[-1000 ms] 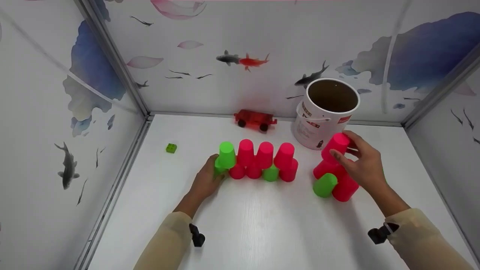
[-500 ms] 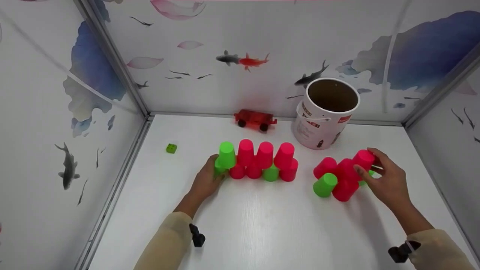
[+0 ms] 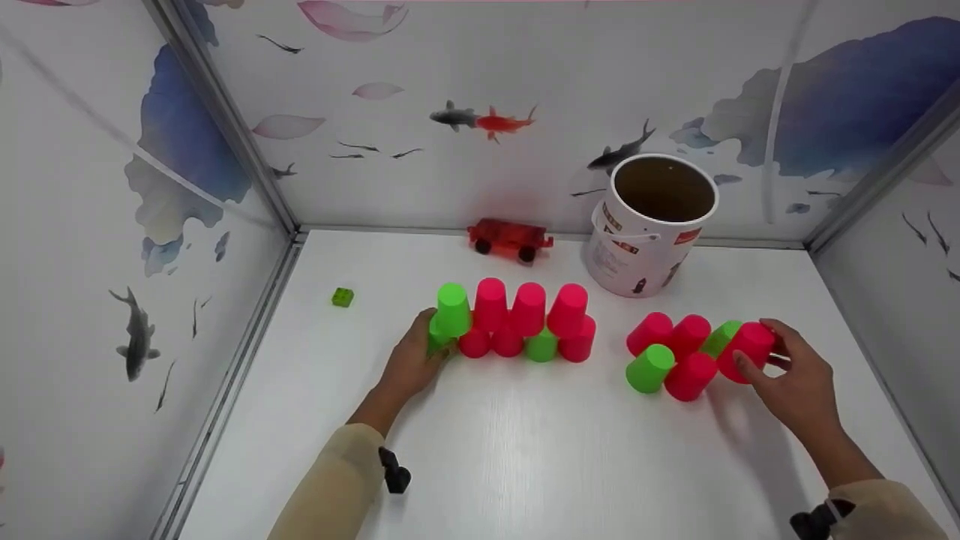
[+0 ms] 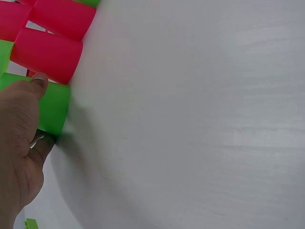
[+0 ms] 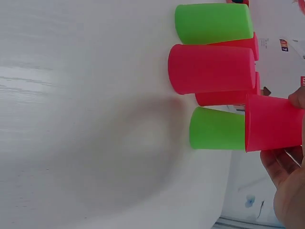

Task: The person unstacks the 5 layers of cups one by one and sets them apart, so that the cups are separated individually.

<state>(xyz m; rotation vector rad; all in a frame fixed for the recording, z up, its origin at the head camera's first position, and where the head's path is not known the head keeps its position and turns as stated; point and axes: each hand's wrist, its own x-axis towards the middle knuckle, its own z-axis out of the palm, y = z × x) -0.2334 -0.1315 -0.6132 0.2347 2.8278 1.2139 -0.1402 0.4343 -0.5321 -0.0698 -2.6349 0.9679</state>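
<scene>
In the head view my left hand (image 3: 411, 361) grips the green cup (image 4: 55, 110) at the left end of a two-tier row of upside-down cups. A second green cup (image 3: 453, 309) sits above it, beside several pink cups (image 3: 491, 304) in the upper tier. My right hand (image 3: 801, 384) pinches a pink cup (image 3: 750, 346) between thumb and fingers, mouth down and raised off the table in the right wrist view. Beside it stand a green cup (image 5: 217, 129), a pink cup (image 3: 691, 376), another green cup (image 3: 650, 368) and two pink cups behind.
A white bucket (image 3: 630, 262) with a handle stands against the back wall, behind the right group of cups. Left of it is a red toy wagon (image 3: 510, 237). A small green toy brick (image 3: 343, 297) lies on the white table (image 3: 495, 465) at the left.
My right hand has carried the pink cup rightward and toward me, from above the back of the right group to its right end. The left hand has stayed on its green cup.
</scene>
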